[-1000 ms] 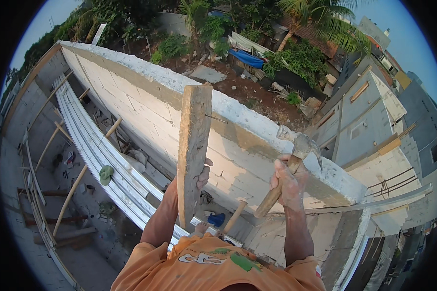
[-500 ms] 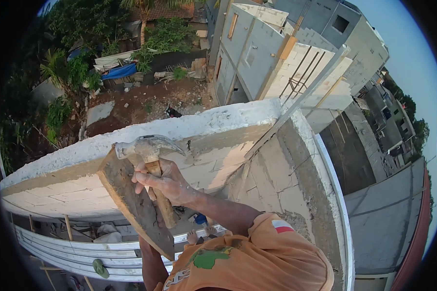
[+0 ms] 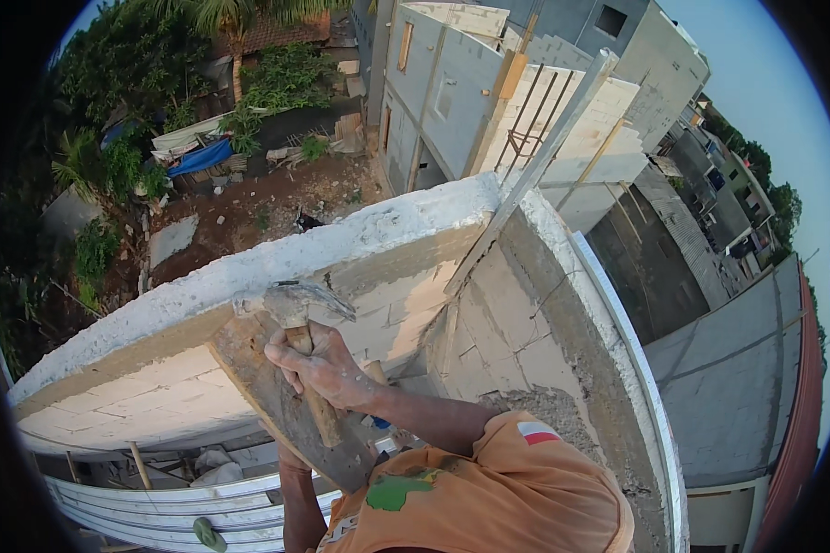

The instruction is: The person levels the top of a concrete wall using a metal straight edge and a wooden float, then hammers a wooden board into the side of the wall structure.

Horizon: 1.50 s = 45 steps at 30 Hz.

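A high building site fills the frame: trees and a blue tarp lie on the ground far below in the upper left, and grey unfinished houses rise in the upper middle. A white block wall with a rough plastered top runs from the lower left up to the centre, where it meets a second wall that comes down toward the lower right. Corrugated metal sheets lie below the wall at the lower left. A wooden plank leans against the inner face of the wall, just left of centre, its upper end under the wall's top edge. The left hand cannot be made out; only the forearm rises behind the lower part of the plank, so whether its fingers are spread or curled cannot be told. The right hand is wrapped tightly around the wooden handle of a hammer, whose metal head sits against the top of the plank near the wall's edge. An orange shirt shows at the bottom centre.
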### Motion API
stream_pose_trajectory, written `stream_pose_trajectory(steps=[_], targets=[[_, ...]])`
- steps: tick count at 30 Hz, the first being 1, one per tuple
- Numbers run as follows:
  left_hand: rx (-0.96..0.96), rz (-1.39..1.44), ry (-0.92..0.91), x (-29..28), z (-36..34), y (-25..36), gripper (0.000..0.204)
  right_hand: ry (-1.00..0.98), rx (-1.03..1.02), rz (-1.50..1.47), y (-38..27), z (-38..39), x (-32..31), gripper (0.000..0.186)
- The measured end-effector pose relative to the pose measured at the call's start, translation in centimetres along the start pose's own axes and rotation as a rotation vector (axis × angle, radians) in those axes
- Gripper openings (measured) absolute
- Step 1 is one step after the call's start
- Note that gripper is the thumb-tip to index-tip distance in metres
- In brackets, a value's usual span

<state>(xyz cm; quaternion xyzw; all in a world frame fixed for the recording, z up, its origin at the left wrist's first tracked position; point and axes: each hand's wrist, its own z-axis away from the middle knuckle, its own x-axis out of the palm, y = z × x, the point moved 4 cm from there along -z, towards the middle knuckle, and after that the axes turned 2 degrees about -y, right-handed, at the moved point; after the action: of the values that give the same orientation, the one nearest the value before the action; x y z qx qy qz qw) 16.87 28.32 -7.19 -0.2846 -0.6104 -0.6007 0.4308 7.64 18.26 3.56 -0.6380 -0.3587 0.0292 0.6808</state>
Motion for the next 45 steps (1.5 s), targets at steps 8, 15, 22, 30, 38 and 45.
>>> stream_pose_trajectory(steps=[8,15,22,30,38,45], targets=[[-0.153,-0.676,-0.220,-0.1,-0.1,0.6,0.083,0.113,-0.113,0.031,-3.1,1.7,-2.3,0.020],[-0.130,-0.702,-0.229,5.4,-3.7,-3.5,0.051,0.214,-0.624,0.342,-8.8,3.4,-5.1,0.030],[-0.113,-0.750,-0.538,15.6,-6.3,-10.2,0.036,0.639,-0.555,0.397,-17.2,14.8,-10.6,0.036],[-0.214,-0.440,-0.721,26.7,-7.3,-20.0,0.041,1.185,-0.743,0.491,-16.8,29.1,-15.6,0.033],[-0.573,-0.082,-0.566,31.6,-3.1,-27.8,0.046,1.702,-0.529,0.666,-12.8,36.4,-18.0,0.037],[-0.569,-0.117,-0.671,33.4,-4.3,-30.1,0.043,1.721,-0.527,0.670,-12.8,34.7,-19.0,0.038]])
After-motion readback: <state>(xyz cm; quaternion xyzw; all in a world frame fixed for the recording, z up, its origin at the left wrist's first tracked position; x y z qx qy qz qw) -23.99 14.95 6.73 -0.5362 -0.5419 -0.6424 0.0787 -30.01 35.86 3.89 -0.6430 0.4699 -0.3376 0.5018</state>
